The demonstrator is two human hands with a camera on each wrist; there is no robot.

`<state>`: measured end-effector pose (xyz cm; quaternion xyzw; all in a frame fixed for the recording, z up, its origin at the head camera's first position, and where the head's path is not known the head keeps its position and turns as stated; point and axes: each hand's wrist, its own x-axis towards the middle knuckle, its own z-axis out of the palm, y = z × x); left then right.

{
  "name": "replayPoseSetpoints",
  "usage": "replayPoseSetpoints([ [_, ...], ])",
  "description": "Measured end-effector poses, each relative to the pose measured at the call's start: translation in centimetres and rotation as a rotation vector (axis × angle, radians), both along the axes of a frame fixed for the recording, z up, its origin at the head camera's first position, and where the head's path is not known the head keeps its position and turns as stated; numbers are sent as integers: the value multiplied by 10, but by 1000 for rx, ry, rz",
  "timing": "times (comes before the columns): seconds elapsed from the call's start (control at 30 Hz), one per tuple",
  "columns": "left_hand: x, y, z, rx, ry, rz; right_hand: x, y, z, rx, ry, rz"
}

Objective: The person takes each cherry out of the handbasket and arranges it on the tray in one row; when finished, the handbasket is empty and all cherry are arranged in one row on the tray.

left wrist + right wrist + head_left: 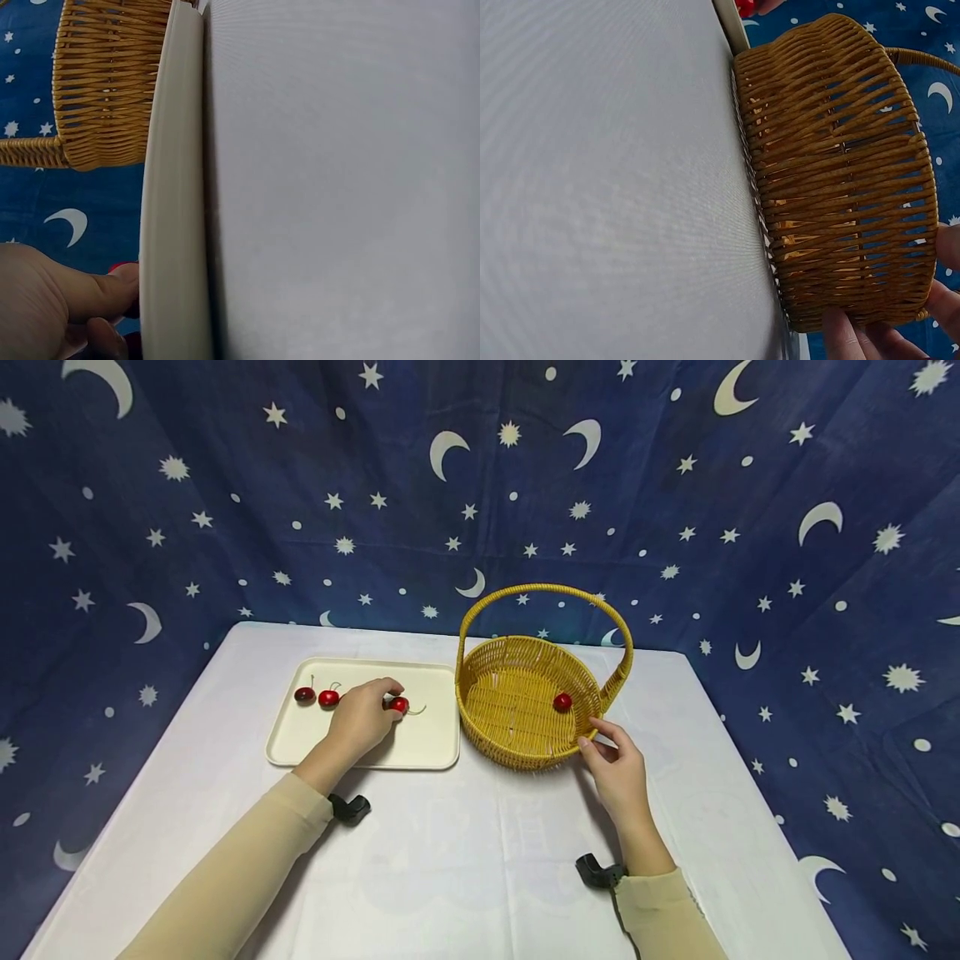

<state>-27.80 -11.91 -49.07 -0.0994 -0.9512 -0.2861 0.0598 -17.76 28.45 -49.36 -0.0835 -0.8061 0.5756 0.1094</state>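
My left hand [362,718] is over the cream tray [300,747], thumb and fingers round a red cherry [401,704] whose stem points right. In the left wrist view, the thumb presses against the red fruit [124,265] just behind the tray's edge, and part of it is hidden. Two more cherries, one dark [304,695] and one brighter [328,699], lie left of that hand with stems up. My right hand [618,772] holds the near right rim of the yellow wicker basket [517,752], fingers against its outer wall. One cherry [562,702] sits inside the basket.
The basket's tall arched handle [545,587] rises above its bowl, close to the tray's right edge. A white cloth [450,860] covers the table. Behind and at the sides hangs a dark blue curtain [405,552] with moons and stars.
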Motion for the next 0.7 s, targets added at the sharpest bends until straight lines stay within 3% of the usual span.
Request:
replayPoseSetpoints([
  [0.37,8,-3,3,-27,47,-33,0,0,-1,-6,12,1],
  [0.7,3,0,2,-37,53,-21,-1,0,-2,-12,15,2],
])
